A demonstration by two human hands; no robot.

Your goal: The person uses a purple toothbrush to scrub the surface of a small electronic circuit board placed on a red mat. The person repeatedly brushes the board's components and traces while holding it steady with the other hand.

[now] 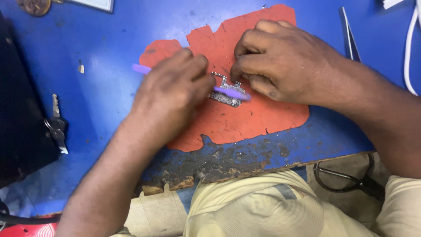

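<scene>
Purple tool: gripped in the closed left hand, long axis running rightward from the grip.
Circuit board: just beyond the grip, under the tool's tip, on the orange mat.
Right hand: fingertips pinched onto the board's far edge.

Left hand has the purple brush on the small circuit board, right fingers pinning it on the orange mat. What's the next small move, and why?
Probably a short brush stroke across the circuit board: the purple brush in the left hand already lies on it, and the right hand pins its upper edge to the orange mat.
</scene>
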